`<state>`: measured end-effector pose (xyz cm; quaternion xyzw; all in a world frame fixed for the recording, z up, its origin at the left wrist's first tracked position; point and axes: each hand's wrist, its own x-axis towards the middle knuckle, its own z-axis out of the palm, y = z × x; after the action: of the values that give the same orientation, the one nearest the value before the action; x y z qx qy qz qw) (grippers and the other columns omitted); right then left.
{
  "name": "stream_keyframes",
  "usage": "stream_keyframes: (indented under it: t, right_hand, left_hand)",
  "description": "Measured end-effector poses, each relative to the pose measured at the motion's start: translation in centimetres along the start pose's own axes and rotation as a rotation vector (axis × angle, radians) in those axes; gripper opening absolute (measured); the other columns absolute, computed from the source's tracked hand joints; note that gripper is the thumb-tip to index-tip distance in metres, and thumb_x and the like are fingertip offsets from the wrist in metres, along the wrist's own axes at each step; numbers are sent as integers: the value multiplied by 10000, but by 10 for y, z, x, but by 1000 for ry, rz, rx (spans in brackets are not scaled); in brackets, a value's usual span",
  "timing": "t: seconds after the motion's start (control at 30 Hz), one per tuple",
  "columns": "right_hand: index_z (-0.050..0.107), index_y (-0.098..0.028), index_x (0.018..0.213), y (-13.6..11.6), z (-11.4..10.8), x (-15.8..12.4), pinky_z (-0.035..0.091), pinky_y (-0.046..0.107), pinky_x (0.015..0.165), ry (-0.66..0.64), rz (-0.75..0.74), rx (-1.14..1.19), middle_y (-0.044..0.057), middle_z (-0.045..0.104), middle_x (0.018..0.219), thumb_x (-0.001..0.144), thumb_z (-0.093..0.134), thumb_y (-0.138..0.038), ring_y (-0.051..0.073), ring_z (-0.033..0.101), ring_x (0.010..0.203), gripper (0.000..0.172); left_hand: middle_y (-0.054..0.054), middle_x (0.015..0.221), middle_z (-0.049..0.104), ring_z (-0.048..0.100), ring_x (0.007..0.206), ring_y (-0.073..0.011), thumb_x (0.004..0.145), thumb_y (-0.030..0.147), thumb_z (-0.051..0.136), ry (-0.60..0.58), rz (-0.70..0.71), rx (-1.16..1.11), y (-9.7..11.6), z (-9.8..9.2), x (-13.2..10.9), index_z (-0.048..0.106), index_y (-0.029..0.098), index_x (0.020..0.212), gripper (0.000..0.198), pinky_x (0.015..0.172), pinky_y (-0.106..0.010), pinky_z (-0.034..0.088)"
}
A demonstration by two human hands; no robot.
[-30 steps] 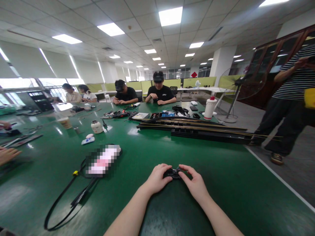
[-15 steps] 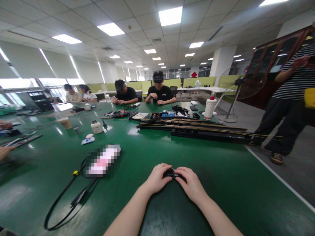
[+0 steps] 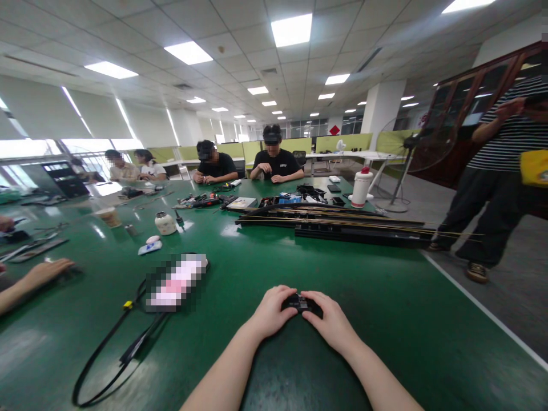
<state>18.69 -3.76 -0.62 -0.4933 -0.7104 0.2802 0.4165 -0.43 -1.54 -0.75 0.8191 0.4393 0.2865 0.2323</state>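
A small black part [image 3: 301,303] with a greyish patch lies between my hands, low over the green table [image 3: 240,274]. My left hand [image 3: 274,307] is closed on its left end, thumb in front and fingers behind. On the other end, my right hand [image 3: 327,314] grips with the thumb below and the fingertips along the top. Much of the part is covered by my fingers, so its exact kind cannot be made out. Left of my hands lies a phone [image 3: 182,279] with a blurred screen, beside a black cable loop [image 3: 92,354].
Long black rails [image 3: 355,234] with thin rods lie across the table ahead. Behind them stands a white bottle [image 3: 362,188]. A white jar [image 3: 165,223] and a cup [image 3: 110,217] are at left. Co-workers sit opposite; another person's hand [image 3: 51,271] reaches in from the left.
My view has shifted slightly. The part looks tipped a little, showing more of its surface between my hands. At far left, the other person's hand has reached further in.
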Motion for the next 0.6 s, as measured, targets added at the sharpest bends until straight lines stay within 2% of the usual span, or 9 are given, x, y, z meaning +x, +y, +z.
stream_keyframes:
  t: [0.13,0.6]
  right_hand:
    - [624,-257,1108,0,-1,-1,410,424,961,18,29,26,51,655,1117,651,645,-200,239,581,1051,460]
    - [598,-207,1130,0,1,0,391,413,992,-9,54,-58,70,635,1150,661,591,-153,233,563,1086,472]
  left_hand:
    - [-57,1138,585,513,1072,-235,777,214,617,2,1,5,1,-1,0,554,234,1174,402,964,-396,390]
    - [-65,1192,571,502,1117,-246,744,200,654,13,6,-5,1,-1,-1,532,231,1191,465,988,-418,377]
